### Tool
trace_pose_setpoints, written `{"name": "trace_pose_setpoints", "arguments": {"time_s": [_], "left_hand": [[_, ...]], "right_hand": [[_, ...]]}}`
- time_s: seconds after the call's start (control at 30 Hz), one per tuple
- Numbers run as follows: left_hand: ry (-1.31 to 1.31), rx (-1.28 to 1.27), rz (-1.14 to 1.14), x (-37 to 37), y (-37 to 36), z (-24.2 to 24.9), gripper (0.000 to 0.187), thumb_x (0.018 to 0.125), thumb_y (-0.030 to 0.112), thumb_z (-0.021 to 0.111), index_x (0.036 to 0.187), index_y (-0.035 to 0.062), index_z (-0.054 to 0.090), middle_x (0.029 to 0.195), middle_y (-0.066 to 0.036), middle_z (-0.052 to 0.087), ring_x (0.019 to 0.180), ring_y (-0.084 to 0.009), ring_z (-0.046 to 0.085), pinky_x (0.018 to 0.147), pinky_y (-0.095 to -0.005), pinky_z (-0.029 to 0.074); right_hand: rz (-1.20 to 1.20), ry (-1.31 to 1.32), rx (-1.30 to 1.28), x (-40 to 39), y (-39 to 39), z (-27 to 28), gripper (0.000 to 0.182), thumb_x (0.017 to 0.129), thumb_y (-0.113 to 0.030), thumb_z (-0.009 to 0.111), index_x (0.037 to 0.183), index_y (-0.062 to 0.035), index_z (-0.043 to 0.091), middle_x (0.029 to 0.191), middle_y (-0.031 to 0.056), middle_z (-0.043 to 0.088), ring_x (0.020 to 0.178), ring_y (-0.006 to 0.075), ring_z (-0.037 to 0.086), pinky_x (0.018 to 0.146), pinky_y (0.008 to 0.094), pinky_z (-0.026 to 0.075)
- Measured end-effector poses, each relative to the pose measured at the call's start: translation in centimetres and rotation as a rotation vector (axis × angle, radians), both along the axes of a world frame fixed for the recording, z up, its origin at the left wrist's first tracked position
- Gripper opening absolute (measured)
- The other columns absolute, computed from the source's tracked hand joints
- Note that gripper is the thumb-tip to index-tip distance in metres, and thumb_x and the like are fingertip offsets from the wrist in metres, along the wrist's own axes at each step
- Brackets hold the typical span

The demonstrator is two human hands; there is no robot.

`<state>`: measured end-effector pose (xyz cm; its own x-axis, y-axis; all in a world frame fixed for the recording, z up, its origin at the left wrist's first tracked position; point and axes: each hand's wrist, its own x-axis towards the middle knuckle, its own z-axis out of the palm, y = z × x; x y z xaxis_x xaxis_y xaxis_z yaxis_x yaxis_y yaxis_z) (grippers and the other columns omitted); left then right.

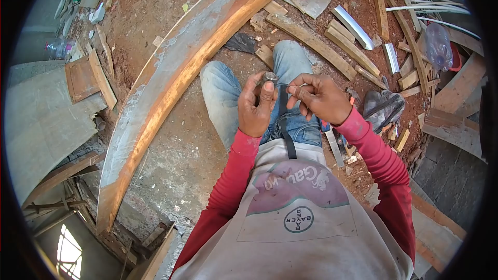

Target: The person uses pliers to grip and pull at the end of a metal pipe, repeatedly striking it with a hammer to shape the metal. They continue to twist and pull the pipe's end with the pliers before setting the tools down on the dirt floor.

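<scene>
Above my lap, my left hand (255, 102) is closed around a small round greyish piece (270, 77), gripped between thumb and fingers; its exact kind is not clear. Close by on the right, my right hand (320, 97) has thumb and forefinger pinched together near that piece. Whatever sits in this pinch is too small to make out. A dark strap (288, 142) runs down between my legs over the jeans. Beyond my knees a long curved wooden board (176, 67), grey on its face, stretches across the ground.
Wooden offcuts (316, 46) and bright metal channel pieces (354, 27) lie on the reddish soil ahead and right. A large clear plastic bottle (439, 46) is at far right, near white tubes (430, 8). Grey sheets (46, 119) lean at left. A flat metal blade (334, 146) lies beside my right thigh.
</scene>
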<state>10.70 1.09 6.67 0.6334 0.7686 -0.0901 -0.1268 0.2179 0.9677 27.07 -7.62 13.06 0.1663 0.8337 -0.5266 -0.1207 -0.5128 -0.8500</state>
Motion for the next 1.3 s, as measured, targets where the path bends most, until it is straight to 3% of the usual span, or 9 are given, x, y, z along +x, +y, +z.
{"name": "trace_pose_setpoints", "arguments": {"time_s": [0.2,0.5,0.67,0.73,0.83,0.97,1.03,1.13,1.3], "left_hand": [[0.015,0.012,0.034,0.3,-0.1,-0.6,0.04,0.102,0.026,0.057,0.13,-0.0008,0.048,0.077,-0.002,0.057,0.059,-0.0033,0.044,0.05,-0.018,0.036],[0.114,0.352,0.163,2.3,-1.1,-0.9,0.033,0.101,0.022,0.058,0.121,-0.0033,0.054,0.089,-0.005,0.063,0.076,-0.0098,0.056,0.066,-0.0254,0.047],[0.074,-0.002,0.046,1.3,0.6,-1.2,0.039,0.101,0.027,0.058,0.126,-0.0019,0.051,0.079,-0.004,0.059,0.061,-0.006,0.052,0.05,-0.02,0.041],[0.084,0.008,0.047,1.3,0.8,-1.1,0.038,0.101,0.028,0.058,0.125,-0.0012,0.051,0.077,-0.003,0.058,0.059,-0.0051,0.049,0.048,-0.019,0.037],[0.08,-0.002,0.058,1.1,1.0,-1.4,0.035,0.102,0.03,0.056,0.121,0.0009,0.053,0.075,-0.002,0.057,0.056,-0.0043,0.047,0.046,-0.0182,0.035],[0.013,-0.15,0.118,-0.3,2.8,-0.7,0.035,0.101,0.03,0.059,0.118,0.0,0.054,0.074,-0.001,0.058,0.054,-0.0057,0.047,0.047,-0.0204,0.037],[-0.01,-0.159,0.131,-0.7,3.4,-0.9,0.033,0.101,0.032,0.059,0.115,0.0016,0.055,0.074,-0.002,0.058,0.052,-0.0061,0.046,0.045,-0.0201,0.036],[-0.03,-0.201,0.091,-0.4,3.3,-1.0,0.033,0.101,0.032,0.058,0.114,0.0019,0.055,0.074,-0.003,0.058,0.052,-0.0058,0.046,0.045,-0.0198,0.036],[-0.03,-0.176,0.043,0.1,2.7,-0.6,0.034,0.101,0.032,0.058,0.115,0.0019,0.055,0.076,-0.002,0.057,0.054,-0.0055,0.047,0.046,-0.0188,0.036]], "right_hand": [[-0.037,0.076,-0.012,-1.0,0.1,0.1,0.017,0.098,-0.012,0.054,0.1,0.0045,0.06,0.083,0.0119,0.072,0.057,0.0097,0.061,0.049,0.0239,0.05],[-0.054,0.343,-0.092,1.5,0.9,1.7,0.023,0.1,-0.015,0.055,0.109,0.0045,0.062,0.095,0.0119,0.073,0.068,0.0121,0.066,0.06,0.0243,0.057],[0.155,0.389,0.019,3.9,0.0,-0.8,0.026,0.1,-0.021,0.06,0.114,-0.0003,0.065,0.101,0.0094,0.073,0.077,0.0122,0.067,0.071,0.0262,0.057],[0.282,-0.191,0.25,4.0,-0.8,-1.5,0.028,0.096,-0.019,0.065,0.118,-0.0025,0.065,0.102,0.0108,0.071,0.083,0.0149,0.067,0.079,0.0293,0.056],[0.439,-0.493,0.335,4.1,-2.2,-0.3,0.029,0.091,-0.017,0.071,0.115,-0.0019,0.066,0.098,0.0083,0.072,0.082,0.0145,0.067,0.076,0.0295,0.054],[0.472,-0.351,0.268,7.8,-6.3,-0.6,0.029,0.091,-0.023,0.071,0.112,-0.0035,0.069,0.093,0.0086,0.072,0.082,0.0158,0.067,0.074,0.0321,0.052],[0.252,-0.541,0.102,8.2,-7.5,0.1,0.023,0.091,-0.021,0.071,0.106,-0.0035,0.071,0.092,0.0101,0.072,0.08,0.0181,0.067,0.073,0.0326,0.052],[-0.045,-0.935,0.559,4.0,-6.0,-2.4,0.018,0.086,-0.016,0.074,0.098,-0.0029,0.07,0.092,0.0126,0.069,0.083,0.0275,0.067,0.076,0.0351,0.052],[-0.261,-1.055,0.762,-1.9,1.3,-4.3,0.021,0.079,-0.012,0.076,0.097,-0.0049,0.067,0.101,0.009,0.067,0.086,0.0288,0.063,0.074,0.0389,0.052]]}}
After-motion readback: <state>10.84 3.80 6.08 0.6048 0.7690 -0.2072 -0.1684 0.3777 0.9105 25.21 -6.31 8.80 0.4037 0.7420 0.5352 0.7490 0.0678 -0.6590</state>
